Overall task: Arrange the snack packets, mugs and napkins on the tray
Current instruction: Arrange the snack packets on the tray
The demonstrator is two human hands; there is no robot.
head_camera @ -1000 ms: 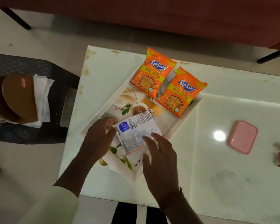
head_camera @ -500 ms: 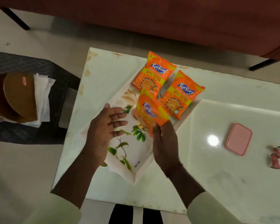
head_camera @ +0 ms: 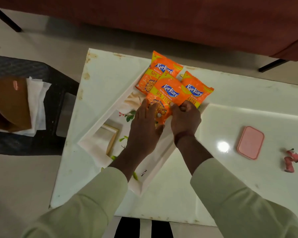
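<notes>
A white tray (head_camera: 100,122) with a leaf print lies at an angle on the white table. Two orange snack packets, one far left (head_camera: 159,69) and one far right (head_camera: 198,91), lie at the tray's far end. A third orange packet (head_camera: 167,93) lies over both of them. My left hand (head_camera: 144,127) presses flat on its near end with straight fingers. My right hand (head_camera: 185,119) pinches its near right corner. White napkins (head_camera: 38,100) lie under brown mugs (head_camera: 10,102) on a dark chair at the left.
A pink lidded box (head_camera: 250,142) and a small red wrapper (head_camera: 292,160) lie on the table's right side. A dark red sofa (head_camera: 162,18) runs along the far side. The dark chair (head_camera: 46,79) stands close to the table's left edge.
The third packet was turned orange face up and carried from the tray's middle to its far end, onto the other two. Both hands moved forward with it.
</notes>
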